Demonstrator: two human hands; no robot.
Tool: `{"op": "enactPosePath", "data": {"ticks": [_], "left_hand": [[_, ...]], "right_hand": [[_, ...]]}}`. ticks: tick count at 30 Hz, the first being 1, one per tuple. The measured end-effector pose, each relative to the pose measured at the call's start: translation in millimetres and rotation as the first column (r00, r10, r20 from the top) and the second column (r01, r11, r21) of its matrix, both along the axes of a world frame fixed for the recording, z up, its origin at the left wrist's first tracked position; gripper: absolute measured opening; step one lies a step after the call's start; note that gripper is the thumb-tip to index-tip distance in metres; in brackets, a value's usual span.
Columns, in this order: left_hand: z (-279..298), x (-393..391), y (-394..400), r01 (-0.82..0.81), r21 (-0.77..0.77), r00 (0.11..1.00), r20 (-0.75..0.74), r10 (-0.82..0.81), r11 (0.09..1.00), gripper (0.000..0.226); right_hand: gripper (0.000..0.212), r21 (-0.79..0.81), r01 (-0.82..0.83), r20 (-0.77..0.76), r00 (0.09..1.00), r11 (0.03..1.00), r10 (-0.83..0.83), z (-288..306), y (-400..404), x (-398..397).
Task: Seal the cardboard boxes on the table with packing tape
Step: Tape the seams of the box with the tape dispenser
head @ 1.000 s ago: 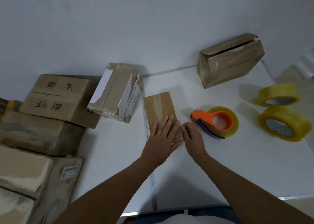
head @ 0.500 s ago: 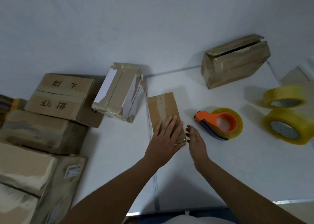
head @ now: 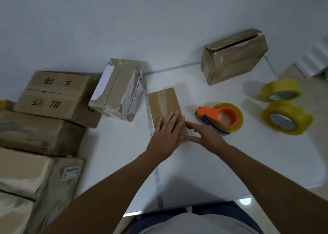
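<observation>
From the head camera, the small cardboard box (head: pixel 166 109) lies under your left hand (head: pixel 168 132), whose flat, straight fingers press its near end. Your right hand (head: pixel 205 136), fingers extended, touches the box's near right corner. The box is brown, long and narrow, with a tape strip (head: pixel 164 102) along its top. Just right of your right hand sits the orange tape dispenser (head: pixel 221 117); further right are two yellow tape rolls (head: pixel 285 116). A larger open-flapped box (head: pixel 234 56) stands beyond, stacked boxes (head: pixel 53 99) to your left.

Tape dispenser (head: pixel 224 117) right of small box (head: pixel 165 106); rolls (head: pixel 286 117) farther right.
</observation>
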State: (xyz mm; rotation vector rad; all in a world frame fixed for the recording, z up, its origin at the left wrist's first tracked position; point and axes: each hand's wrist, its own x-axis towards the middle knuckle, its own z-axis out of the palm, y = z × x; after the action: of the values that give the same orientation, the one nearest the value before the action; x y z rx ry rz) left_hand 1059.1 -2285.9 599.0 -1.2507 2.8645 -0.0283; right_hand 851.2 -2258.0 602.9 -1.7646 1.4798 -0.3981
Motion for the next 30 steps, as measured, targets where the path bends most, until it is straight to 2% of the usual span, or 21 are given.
{"op": "enactPosePath", "data": {"ticks": [3, 6, 7, 9, 11, 12, 13, 14, 15, 16, 18, 19, 21, 22, 24, 27, 30], "left_hand": [[-1, -2, -1, -0.002, 0.005, 1.000, 0.008, 0.002, 1.000, 0.077], [4, -1, 0, 0.005, 0.077, 1.000, -0.022, -0.003, 0.997, 0.080], [8, 0, 0, 0.018, 0.126, 0.999, -0.036, -0.013, 0.992, 0.085], [20, 1, -7, 0.043, 0.288, 0.994, -0.108, -0.012, 0.957, 0.092], [45, 5, -18, 0.024, 0.517, 0.969, -0.222, 0.107, 0.856, 0.083], [58, 10, -22, 0.000, 0.569, 0.930, -0.302, 0.209, 0.822, 0.074], [70, 17, -24, -0.043, 0.589, 0.856, -0.394, 0.333, 0.807, 0.063], [78, 27, -24, -0.114, 0.609, 0.738, -0.477, 0.477, 0.785, 0.053], [81, 39, -21, -0.196, 0.657, 0.575, -0.524, 0.628, 0.728, 0.045], [80, 51, -14, -0.250, 0.744, 0.381, -0.513, 0.769, 0.620, 0.038], [67, 70, 1, -0.185, 0.923, 0.004, -0.342, 0.940, 0.337, 0.027], [56, 77, 9, -0.109, 0.972, -0.100, -0.220, 0.970, 0.209, 0.025], [35, 81, 25, 0.083, 0.996, -0.206, 0.012, 0.978, 0.006, 0.029], [27, 79, 32, 0.178, 0.982, -0.239, 0.110, 0.965, -0.068, 0.033], [17, 71, 43, 0.312, 0.940, -0.247, 0.221, 0.944, -0.139, 0.040], [15, 62, 50, 0.410, 0.903, -0.240, 0.244, 0.939, -0.130, 0.045], [17, 64, 53, 0.388, 0.921, -0.282, 0.154, 0.947, -0.034, 0.028]], "right_hand": [[0.069, 0.013, -0.085, -0.140, 0.986, 0.996, 0.086, 11, -15, 1], [0.074, 0.048, -0.057, -0.237, 0.969, 0.997, 0.067, 9, -14, 12], [0.077, 0.064, -0.031, -0.226, 0.973, 0.997, 0.045, 7, -13, 16], [0.085, 0.086, 0.029, -0.085, 0.996, 0.996, -0.021, 9, -7, 25], [0.087, 0.015, 0.082, 0.050, 0.995, 0.997, -0.082, 16, 3, 29], [0.085, -0.069, 0.100, 0.035, 0.995, 0.993, -0.098, 17, 11, 31], [0.083, -0.174, 0.109, -0.022, 0.993, 0.979, -0.115, 19, 19, 34], [0.080, -0.270, 0.105, -0.075, 0.989, 0.957, -0.130, 18, 26, 38], [0.076, -0.336, 0.083, -0.112, 0.985, 0.938, -0.128, 18, 30, 44], [0.071, -0.367, 0.035, -0.148, 0.984, 0.929, -0.095, 16, 31, 49], [0.064, -0.401, -0.116, -0.269, 0.963, 0.909, 0.004, 19, 23, 61], [0.064, -0.397, -0.192, -0.343, 0.938, 0.898, 0.049, 21, 17, 66], [0.070, -0.342, -0.293, -0.465, 0.879, 0.893, 0.110, 22, 2, 73], [0.073, -0.313, -0.320, -0.510, 0.851, 0.894, 0.125, 21, -4, 75], [0.075, -0.277, -0.352, -0.575, 0.806, 0.894, 0.139, 15, -11, 78], [0.073, -0.273, -0.360, -0.624, 0.772, 0.892, 0.121, 9, -12, 79], [0.075, -0.256, -0.379, -0.663, 0.738, 0.889, 0.124, 9, -12, 79]]}}
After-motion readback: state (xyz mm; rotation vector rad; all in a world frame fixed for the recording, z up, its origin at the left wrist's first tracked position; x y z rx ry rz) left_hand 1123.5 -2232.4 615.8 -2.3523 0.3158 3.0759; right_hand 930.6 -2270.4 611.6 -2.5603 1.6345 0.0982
